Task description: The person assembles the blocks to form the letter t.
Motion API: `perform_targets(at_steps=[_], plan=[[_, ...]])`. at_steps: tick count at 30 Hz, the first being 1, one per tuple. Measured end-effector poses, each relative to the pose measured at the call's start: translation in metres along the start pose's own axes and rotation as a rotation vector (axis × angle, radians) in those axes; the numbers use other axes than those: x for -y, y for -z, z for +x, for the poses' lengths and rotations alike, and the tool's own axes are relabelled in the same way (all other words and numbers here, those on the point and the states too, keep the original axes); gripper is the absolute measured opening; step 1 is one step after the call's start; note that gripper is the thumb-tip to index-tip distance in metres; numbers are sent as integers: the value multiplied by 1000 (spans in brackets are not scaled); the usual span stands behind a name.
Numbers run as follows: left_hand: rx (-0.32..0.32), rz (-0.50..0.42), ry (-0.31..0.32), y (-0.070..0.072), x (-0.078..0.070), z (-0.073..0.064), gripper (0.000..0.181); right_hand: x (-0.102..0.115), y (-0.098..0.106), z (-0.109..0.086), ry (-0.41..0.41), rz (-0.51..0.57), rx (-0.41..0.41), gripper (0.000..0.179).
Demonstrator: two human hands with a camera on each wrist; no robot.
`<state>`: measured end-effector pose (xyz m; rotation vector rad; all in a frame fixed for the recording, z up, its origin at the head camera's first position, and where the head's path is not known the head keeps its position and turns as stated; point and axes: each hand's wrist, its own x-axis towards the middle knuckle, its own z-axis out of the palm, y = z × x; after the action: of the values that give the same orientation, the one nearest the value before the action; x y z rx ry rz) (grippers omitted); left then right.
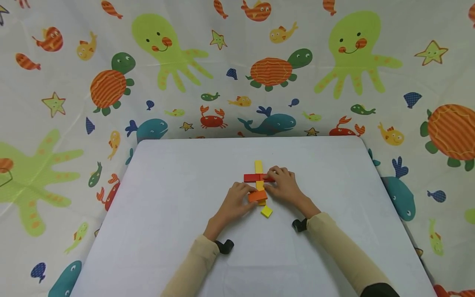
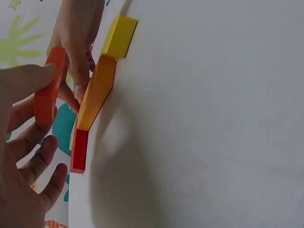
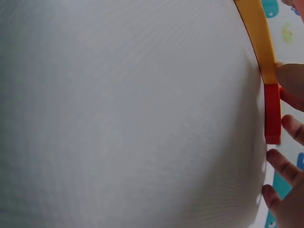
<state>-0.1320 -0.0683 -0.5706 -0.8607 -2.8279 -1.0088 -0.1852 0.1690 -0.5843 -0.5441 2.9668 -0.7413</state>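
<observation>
My left hand (image 1: 233,202) pinches a flat orange block (image 1: 257,196) between thumb and fingers. In the left wrist view that orange block (image 2: 49,88) is tilted and held above the tabletop, its other fingers spread. Beneath it runs a column of yellow blocks (image 1: 258,166), crossed by two red blocks (image 1: 251,178) end to end. My right hand (image 1: 285,185) lies over the right end of the red row. In the right wrist view its thumb touches the yellow-orange block (image 3: 259,40), with other fingertips beside the red block (image 3: 272,114). A separate yellow block (image 1: 266,211) lies nearest me.
Everything lies on a white-covered table (image 1: 178,177). Its far edge meets a hanging cloth (image 1: 222,57) printed with sea animals. Black wrist devices (image 1: 224,246) sit below both hands, next to beige sleeves (image 1: 200,258).
</observation>
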Motion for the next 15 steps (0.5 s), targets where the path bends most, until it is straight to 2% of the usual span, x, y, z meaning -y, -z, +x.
perform_targets(at_steps=[5, 12, 15], plan=[[19, -2, -41, -8, -6, 2, 34, 1, 1, -1, 0, 15, -2, 38], [0, 9, -121, -17, -12, 5, 33, 1, 2, -1, 3, 13, -1, 37], [8, 8, -137, -20, -14, 5, 33, 1, 2, -1, 17, 12, 5, 35]])
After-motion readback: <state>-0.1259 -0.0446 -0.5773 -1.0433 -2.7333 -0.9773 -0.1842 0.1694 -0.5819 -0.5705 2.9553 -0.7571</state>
